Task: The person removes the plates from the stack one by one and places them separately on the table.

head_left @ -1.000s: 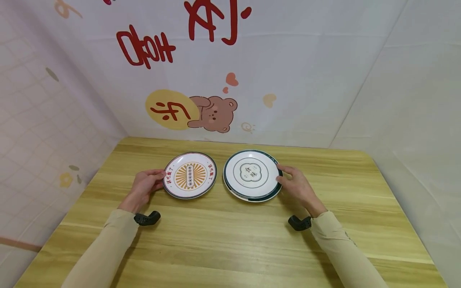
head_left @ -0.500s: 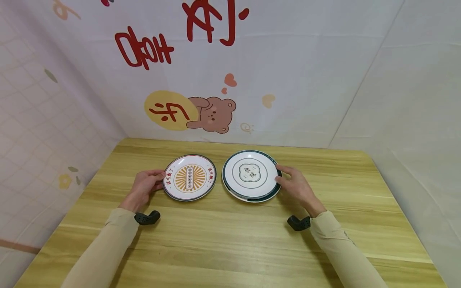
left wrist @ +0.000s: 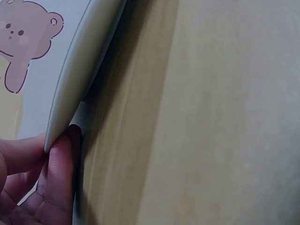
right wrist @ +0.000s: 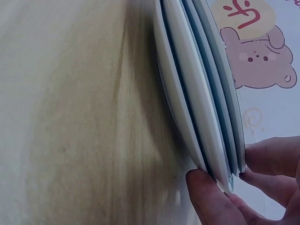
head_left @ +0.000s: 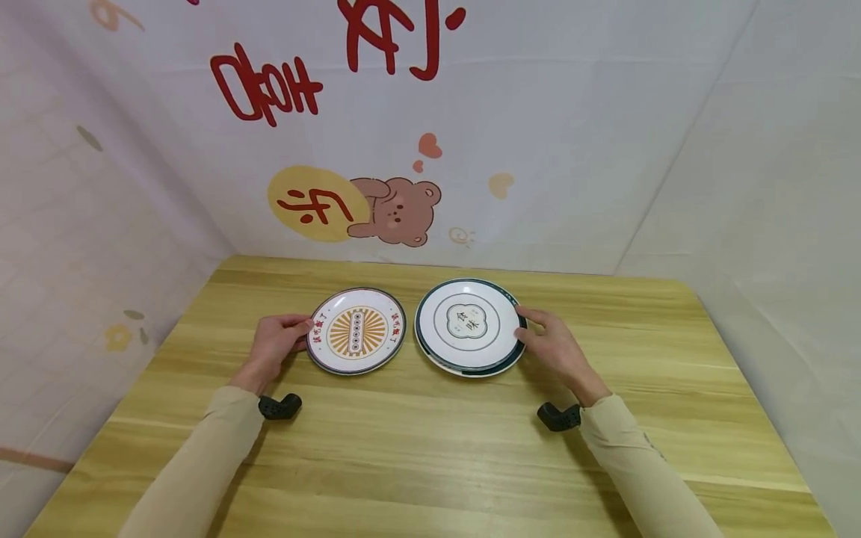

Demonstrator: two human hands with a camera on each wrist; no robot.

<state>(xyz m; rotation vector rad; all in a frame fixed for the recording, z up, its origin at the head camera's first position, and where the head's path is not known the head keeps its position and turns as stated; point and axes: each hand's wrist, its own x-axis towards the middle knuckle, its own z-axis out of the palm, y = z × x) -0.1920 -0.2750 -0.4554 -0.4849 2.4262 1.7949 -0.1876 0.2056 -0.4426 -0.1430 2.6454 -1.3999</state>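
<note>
Plates sit toward the rear of the bench (head_left: 417, 456), between the hands, with a narrow strip of wood between plate and stack. Back edge of bench is near them, against the white backdrop (head_left: 572, 149); right edge well apart from the stack; wood runs wide in front; near edge cut off by frame.

Count: two hands, one sunburst plate (head_left: 357, 331), one plate stack (head_left: 467, 323). Stack shows about four rims from right wrist; exact number hard to make out. One printed bear (head_left: 403, 211), two black wrist devices (head_left: 280, 407), two beige sleeves (head_left: 198, 463), both cut off at bottom.

Left hand (head_left: 272, 345) pinches the sunburst plate's left rim; right hand (head_left: 554, 347) grips the stack's right rim, thumb side above, fingertip below. Plate undersides mostly hidden; can't tell if they touch wood. Top red lettering (head_left: 393, 33) cropped.
</note>
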